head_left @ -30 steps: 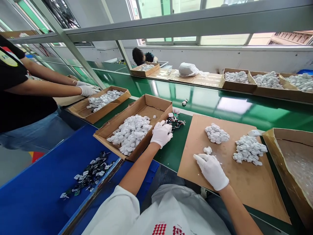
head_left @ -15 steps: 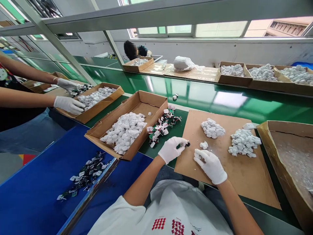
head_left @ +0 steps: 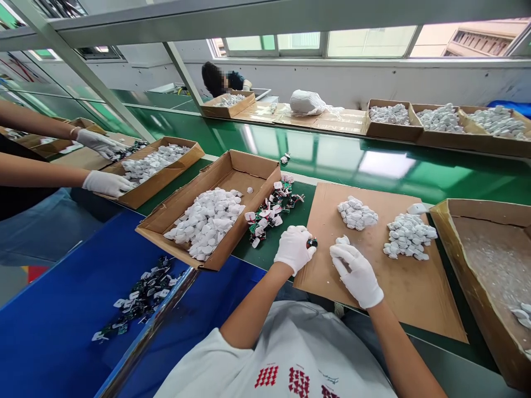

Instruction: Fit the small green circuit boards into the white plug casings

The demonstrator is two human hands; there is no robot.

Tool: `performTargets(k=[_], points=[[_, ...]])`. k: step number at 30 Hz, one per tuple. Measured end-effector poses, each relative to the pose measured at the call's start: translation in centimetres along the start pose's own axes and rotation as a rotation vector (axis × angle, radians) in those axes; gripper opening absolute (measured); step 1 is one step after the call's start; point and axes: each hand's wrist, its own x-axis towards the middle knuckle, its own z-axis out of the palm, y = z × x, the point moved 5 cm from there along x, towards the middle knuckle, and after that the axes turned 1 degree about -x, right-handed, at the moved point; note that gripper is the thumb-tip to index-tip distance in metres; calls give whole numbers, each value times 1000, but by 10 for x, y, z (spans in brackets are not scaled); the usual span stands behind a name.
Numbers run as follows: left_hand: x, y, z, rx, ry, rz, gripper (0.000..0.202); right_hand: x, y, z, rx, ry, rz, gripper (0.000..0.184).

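My left hand [head_left: 293, 251], in a white glove, is closed round a small black-and-green circuit board [head_left: 312, 243], which pokes out past the fingertips. At the near part of a flat cardboard sheet [head_left: 398, 298], my right hand [head_left: 357, 275], also gloved, has its fingers bent together. What its fingertips hold is hidden. A white plastic piece [head_left: 342, 240] shows just beyond them. Two heaps of white plastic pieces, one in the middle [head_left: 357, 213] and one farther right [head_left: 410, 236], lie on the sheet. Left of my left hand is a pile of circuit boards with white parts [head_left: 271, 213].
A cardboard box [head_left: 265, 190] of white pieces stands left; another box [head_left: 460, 265] is at the right edge. More boards [head_left: 143, 296] lie on a blue surface. A co-worker's gloved hands [head_left: 108, 183] reach into a box at left. A green belt [head_left: 332, 155] runs behind.
My left hand has turned and closed further round the circuit board. My right hand has come over the loose white pieces, covering most of them. The view has shifted slightly.
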Motion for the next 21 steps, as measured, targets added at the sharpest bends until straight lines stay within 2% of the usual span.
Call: performTargets(k=[3, 5, 9, 14, 17, 21], points=[[-11, 9, 8, -209, 49, -8, 24, -7, 0, -5, 75, 57, 167, 22], [-22, 17, 15, -452, 38, -66, 24, -13, -5, -10, 79, 119, 208, 23], [-41, 38, 34, -979, -123, -155, 28, -24, -16, -24, 71, 226, 138, 13], [-46, 49, 47, -1514, -362, -172, 37, -32, -10, -37, 130, 211, 120, 13], [-42, 45, 51, -1666, -398, -233, 45, -33, -7, -40, 122, 206, 106, 13], [-40, 45, 54, -1719, -489, -242, 55, -30, -8, -40, 78, 210, 97, 16]])
